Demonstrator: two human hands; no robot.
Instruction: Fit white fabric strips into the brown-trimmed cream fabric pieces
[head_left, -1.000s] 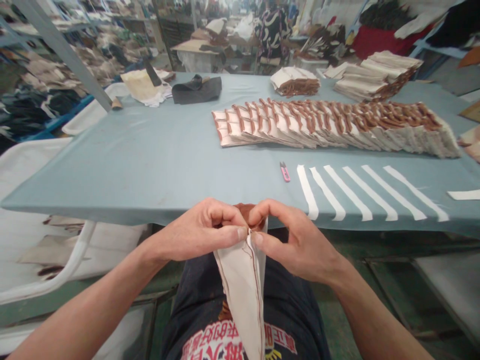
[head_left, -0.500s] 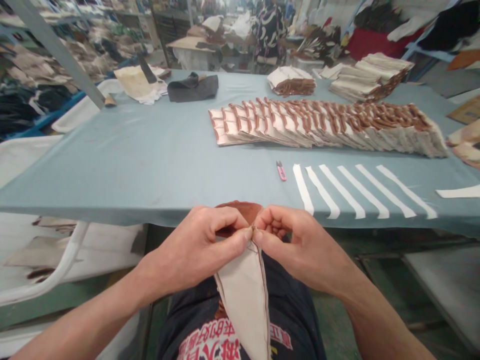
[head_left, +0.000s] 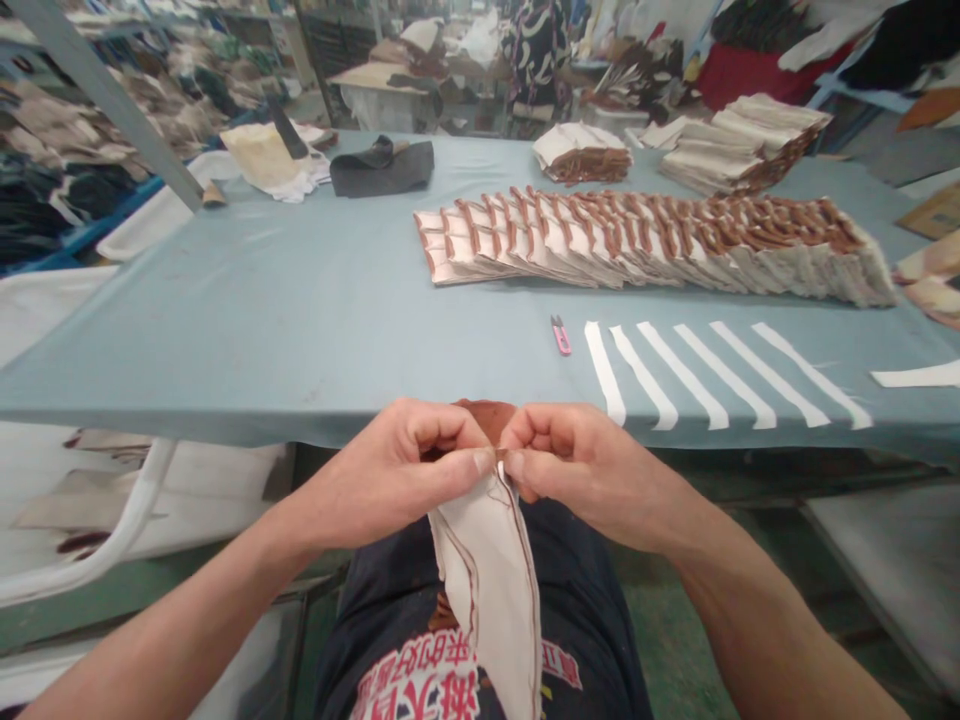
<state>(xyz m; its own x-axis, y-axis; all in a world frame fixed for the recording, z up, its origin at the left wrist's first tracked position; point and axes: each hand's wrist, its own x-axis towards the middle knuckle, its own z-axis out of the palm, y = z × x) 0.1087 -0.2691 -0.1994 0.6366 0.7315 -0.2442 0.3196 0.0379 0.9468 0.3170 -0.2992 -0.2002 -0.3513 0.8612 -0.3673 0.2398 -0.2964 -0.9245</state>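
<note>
My left hand and my right hand meet at the table's near edge. Each pinches the upper end of a stitched fabric piece, cream with brown edges, between thumb and forefinger. The thumbs almost touch. Below them the piece hangs down over my dark printed clothing, its layers slightly parted on the left. A brown part of it shows behind my fingers, against the table edge. My fingers hide the exact spot being gripped.
On the blue-green table lie pink thread snips and several white strips. Behind them stretches a long overlapping row of cream-and-brown pieces. Farther back are a dark folded cloth and stacked pieces. A metal post rises at left.
Both hands keep their pinch, with the fingers shifted slightly. The hanging fabric has swung a little, and its left layers have spread apart. My view has tilted slightly.
</note>
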